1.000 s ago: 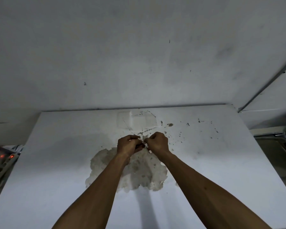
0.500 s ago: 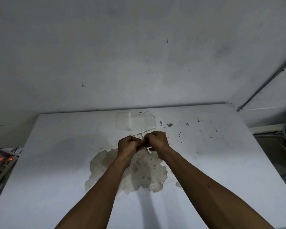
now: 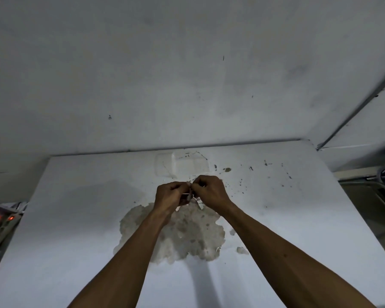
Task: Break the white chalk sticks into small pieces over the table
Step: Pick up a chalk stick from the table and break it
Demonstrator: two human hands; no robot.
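- Where the curled fingertips of both hands meet, a small white chalk stick (image 3: 189,192) is pinched between them, held in the air over the middle of the table (image 3: 76,218); so little of it shows that its length cannot be told.
- Fingers (image 3: 175,188) of the left hand (image 3: 168,195) are bent tightly inward around their side of the chalk, knuckles turned up toward the camera.
- Fingers (image 3: 201,182) of the right hand (image 3: 210,190) are folded just as closely around the other side, and the two fists touch at the fingertips.
- Just beneath the hands, a few pale chalk bits (image 3: 200,204) show against the tabletop; whether they lie on it or hang from the fingers cannot be told.
- Both bare forearms reach in from the bottom edge and converge on that one spot.
- Under the wrists lies a worn patch (image 3: 187,236), rough and greyish-brown, where the white surface has flaked away, with two small flakes missing beside its right edge.
- Dark specks (image 3: 227,169) are scattered over the white top beyond and to the right of the hands.
- Near the far edge of the table, a clear rectangular thing (image 3: 182,165) lies flat; what it is cannot be made out.
- Behind the table rises a plain, scuffed grey wall (image 3: 187,74).
- Off the left side sits a power strip (image 3: 0,218) with red lights glowing.
- To the right, beyond the table, a metal frame (image 3: 365,187) stands low.
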